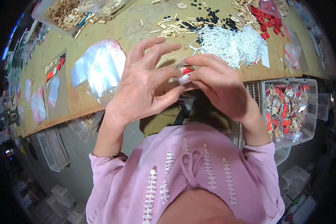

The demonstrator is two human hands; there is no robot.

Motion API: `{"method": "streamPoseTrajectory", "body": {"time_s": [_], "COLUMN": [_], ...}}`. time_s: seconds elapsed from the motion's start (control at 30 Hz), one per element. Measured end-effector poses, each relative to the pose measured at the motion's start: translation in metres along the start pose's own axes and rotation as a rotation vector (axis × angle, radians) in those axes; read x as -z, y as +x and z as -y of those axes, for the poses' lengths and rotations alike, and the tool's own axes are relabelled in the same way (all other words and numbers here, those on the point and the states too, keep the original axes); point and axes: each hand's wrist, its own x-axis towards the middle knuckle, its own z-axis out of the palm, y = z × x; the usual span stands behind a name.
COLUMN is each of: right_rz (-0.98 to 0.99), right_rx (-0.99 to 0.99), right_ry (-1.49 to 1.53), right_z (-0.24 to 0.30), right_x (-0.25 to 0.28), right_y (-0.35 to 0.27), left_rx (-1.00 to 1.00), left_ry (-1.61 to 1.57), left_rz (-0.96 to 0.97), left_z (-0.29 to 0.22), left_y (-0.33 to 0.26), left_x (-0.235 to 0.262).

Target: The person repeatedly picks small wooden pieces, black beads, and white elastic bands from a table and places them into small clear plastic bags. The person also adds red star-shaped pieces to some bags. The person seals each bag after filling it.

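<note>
Clear plastic, thin and slippery: a small packet [184,74] with red pieces inside is pinched between both hands above the table edge. Left hand [143,84] fans its upper fingers; right hand [216,80] grips the top. Light, crinkly, best held by its edges. Beyond lies white string [231,43].

Pink top [198,175], sleeves pushed up forearms, white lace strips with pearl buttons down front.

The small clear bag [184,75] at frame centre is mostly covered by the fingers of the right hand [222,86]; its red contents stay unclear.
</note>
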Motion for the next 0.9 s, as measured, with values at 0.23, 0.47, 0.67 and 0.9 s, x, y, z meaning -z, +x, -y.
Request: {"method": "streamPoseTrajectory", "body": {"time_s": [0.23,0.47,0.67,0.9], "right_rz": [0.029,0.025,-0.047,-0.006], "right_rx": [0.026,0.0,0.006,-0.161], "right_ry": [0.059,0.028,-0.012,0.081], "right_z": [0.001,-0.002,-0.006,-0.013], "right_x": [-0.009,-0.005,-0.001,-0.003], "right_y": [-0.003,0.001,0.0,0.004], "left_rx": [-0.067,-0.072,0.299,0.271], "left_ry": [0.006,0.038,-0.546,-0.625], "left_rz": [0.135,0.062,-0.118,-0.233], "left_z": [0.013,0.012,0.023,0.022], "left_y": [-0.006,-0.007,-0.017,-0.019], "left_x": [-0.014,-0.011,-0.013,-0.05]}}
